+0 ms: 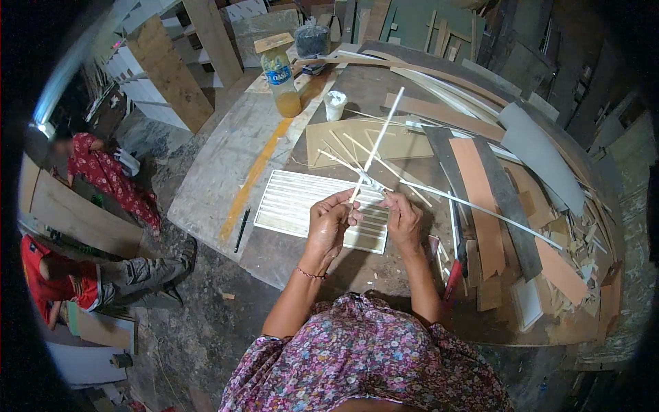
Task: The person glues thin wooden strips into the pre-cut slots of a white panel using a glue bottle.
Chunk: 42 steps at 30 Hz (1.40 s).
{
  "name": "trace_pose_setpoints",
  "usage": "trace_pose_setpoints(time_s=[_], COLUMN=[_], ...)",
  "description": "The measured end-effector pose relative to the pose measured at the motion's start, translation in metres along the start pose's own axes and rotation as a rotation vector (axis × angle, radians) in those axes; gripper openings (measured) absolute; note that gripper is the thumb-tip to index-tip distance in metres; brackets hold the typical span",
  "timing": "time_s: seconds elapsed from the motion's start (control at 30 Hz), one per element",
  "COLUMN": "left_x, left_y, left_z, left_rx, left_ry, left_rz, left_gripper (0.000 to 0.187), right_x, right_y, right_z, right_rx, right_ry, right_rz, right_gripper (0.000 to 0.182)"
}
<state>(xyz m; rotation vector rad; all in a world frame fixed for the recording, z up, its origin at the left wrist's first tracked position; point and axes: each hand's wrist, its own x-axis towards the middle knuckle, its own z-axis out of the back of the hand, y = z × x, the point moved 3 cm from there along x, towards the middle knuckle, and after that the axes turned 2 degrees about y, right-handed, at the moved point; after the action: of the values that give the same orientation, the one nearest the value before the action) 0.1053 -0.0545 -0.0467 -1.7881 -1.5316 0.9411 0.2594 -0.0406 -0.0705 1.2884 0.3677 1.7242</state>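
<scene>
My left hand [328, 225] is closed round the lower end of a thin white strip [386, 127], which slants up and away over the table. My right hand [405, 221] is closed on a light grey tool [373, 182] that looks like a pair of cutters; its front end meets the strip just above my left fingers. Beneath both hands lies a white slatted panel [292, 206] in a thin frame. Several short thin sticks [336, 145] are scattered beyond the hands, partly on a tan board [412, 144]. Fingers hide the tool's handles.
A bottle of yellowish liquid [288, 103] and a white cup [335, 106] stand at the back. A black pen [242, 230] lies left; a red-handled tool [453, 278] lies right, near strips and offcuts [576, 250]. Two people [113, 168] are on the floor at left.
</scene>
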Motion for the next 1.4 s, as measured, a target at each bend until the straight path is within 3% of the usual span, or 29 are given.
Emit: trace_pose_setpoints(time_s=[0.23,0.33,0.43,0.53,0.83,1.13,1.4], left_x=[-0.007,-0.007,-0.006,-0.007,-0.008,-0.002,0.007], left_y=[-0.022,-0.023,-0.021,-0.020,-0.015,-0.010,0.001], left_z=[-0.014,-0.015,-0.012,-0.011,-0.010,-0.005,0.010], left_rx=[0.134,0.181,0.220,0.261,0.408,0.341,0.215], left_ry=[-0.038,-0.043,-0.079,-0.126,-0.077,-0.117,-0.159], left_rz=[-0.068,-0.118,-0.154,-0.158,-0.212,-0.220,-0.131], left_gripper=[0.026,0.026,0.025,0.025,0.025,0.025,0.018], right_x=[-0.004,-0.002,0.007,0.012,0.029,0.025,0.024], right_y=[0.002,0.005,0.020,0.031,0.031,0.034,0.028], right_z=[0.007,0.010,0.023,0.032,0.036,0.026,0.022], right_rx=[0.005,0.083,-0.100,-0.351,-0.445,-0.354,-0.327], right_ry=[-0.012,-0.194,-0.217,-0.180,-0.185,-0.021,-0.042], right_rz=[-0.114,-0.083,0.046,0.181,0.206,0.235,0.170], right_gripper=[0.014,0.015,0.014,0.015,0.022,0.019,0.020])
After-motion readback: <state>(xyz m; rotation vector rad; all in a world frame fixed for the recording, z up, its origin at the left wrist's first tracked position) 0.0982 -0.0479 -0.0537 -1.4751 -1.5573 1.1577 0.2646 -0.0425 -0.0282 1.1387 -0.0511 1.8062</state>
